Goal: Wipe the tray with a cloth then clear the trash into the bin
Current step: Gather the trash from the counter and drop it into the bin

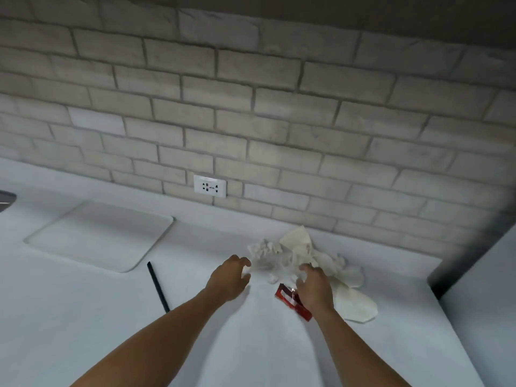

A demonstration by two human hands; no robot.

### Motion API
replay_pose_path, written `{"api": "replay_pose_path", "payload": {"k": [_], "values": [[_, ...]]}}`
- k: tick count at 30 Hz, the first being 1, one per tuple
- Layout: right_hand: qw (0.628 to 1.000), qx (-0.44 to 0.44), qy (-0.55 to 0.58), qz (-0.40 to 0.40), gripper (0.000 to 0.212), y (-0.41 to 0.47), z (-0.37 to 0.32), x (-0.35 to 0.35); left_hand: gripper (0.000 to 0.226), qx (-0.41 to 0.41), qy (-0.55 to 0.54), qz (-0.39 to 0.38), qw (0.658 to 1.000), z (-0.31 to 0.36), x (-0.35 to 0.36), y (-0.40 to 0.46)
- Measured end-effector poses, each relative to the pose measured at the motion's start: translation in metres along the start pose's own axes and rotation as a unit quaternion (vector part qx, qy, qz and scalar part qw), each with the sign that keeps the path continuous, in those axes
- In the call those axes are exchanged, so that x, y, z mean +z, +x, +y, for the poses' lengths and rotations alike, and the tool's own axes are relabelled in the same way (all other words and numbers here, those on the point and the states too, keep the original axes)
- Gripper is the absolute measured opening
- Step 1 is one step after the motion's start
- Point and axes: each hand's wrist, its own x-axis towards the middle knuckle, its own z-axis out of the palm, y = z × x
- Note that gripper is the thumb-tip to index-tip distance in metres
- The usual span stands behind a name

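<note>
The smooth white worktop (111,317) meets a pale brick wall (251,107). The flat, round-cornered tray (100,236) lies at far left, well apart from the crumpled trash (304,255) of clear plastic and cream paper. My left hand (227,277) reaches beside it, fingers curved and holding nothing; my right hand (315,287) hovers likewise over a glossy red wrapper (287,298). A thin black straw (157,286) lies between tray and hands

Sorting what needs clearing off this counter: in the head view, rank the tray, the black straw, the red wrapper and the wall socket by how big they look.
1. Tray, clearly largest.
2. Black straw, long but thin.
3. Red wrapper and wall socket look alike; the right hand hides part of the wrapper, so I won't rank them.
</note>
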Motion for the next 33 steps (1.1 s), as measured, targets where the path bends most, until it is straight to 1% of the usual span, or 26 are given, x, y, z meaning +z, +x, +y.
{"api": "replay_pose_path", "payload": {"k": [2, 4, 7, 9, 11, 12, 14, 16, 19, 21, 25, 28, 33], "values": [[0.999, -0.008, -0.036, -0.018, 0.042, 0.015, 0.007, 0.004, 0.038, -0.007, 0.003, 0.000, 1.000, 0.006, 0.001, 0.019], [0.996, -0.021, -0.075, -0.039, 0.047, 0.027, 0.015, 0.012, 0.045, -0.008, 0.023, -0.008, 1.000, 0.013, 0.003, 0.036], [0.989, -0.047, -0.107, -0.096, 0.055, 0.033, 0.030, 0.025, 0.065, -0.003, 0.062, -0.046, 0.997, 0.021, 0.009, 0.060], [0.982, -0.068, -0.133, -0.119, 0.051, 0.032, 0.040, 0.031, 0.078, 0.017, 0.099, -0.075, 0.992, 0.023, 0.016, 0.074], [0.979, -0.081, -0.152, -0.112, 0.047, 0.028, 0.045, 0.032, 0.085, 0.045, 0.134, -0.103, 0.985, 0.024, 0.025, 0.085], [0.981, -0.079, -0.144, -0.105, 0.046, 0.027, 0.045, 0.032, 0.086, 0.050, 0.148, -0.112, 0.981, 0.025, 0.029, 0.090], [0.985, -0.068, -0.125, -0.094, 0.044, 0.025, 0.047, 0.030, 0.089, 0.038, 0.166, -0.111, 0.979, 0.027, 0.038, 0.100], [0.988, -0.060, -0.108, -0.092, 0.041, 0.026, 0.046, 0.026, 0.091, 0.017, 0.154, -0.094, 0.983, 0.031, 0.043, 0.108], [0.988, -0.069, -0.093, -0.101, 0.038, 0.029, 0.047, 0.024, 0.092, 0.011, 0.164, -0.120, 0.979, 0.030, 0.047, 0.110], [0.988, -0.070, -0.096, -0.103, 0.036, 0.030, 0.047, 0.024, 0.090, 0.011, 0.197, -0.129, 0.972, 0.024, 0.051, 0.111], [0.990, -0.064, -0.075, -0.101, 0.037, 0.033, 0.048, 0.024, 0.078, 0.024, 0.238, -0.129, 0.962, 0.011, 0.058, 0.111], [0.992, -0.052, -0.061, -0.102, 0.037, 0.034, 0.049, 0.021, 0.068, 0.030, 0.246, -0.105, 0.963, 0.014, 0.059, 0.105], [0.994, -0.024, -0.049, -0.096, 0.037, 0.030, 0.042, 0.022, 0.043, -0.013, 0.168, -0.107, 0.980, 0.016, 0.057, 0.088]]}}
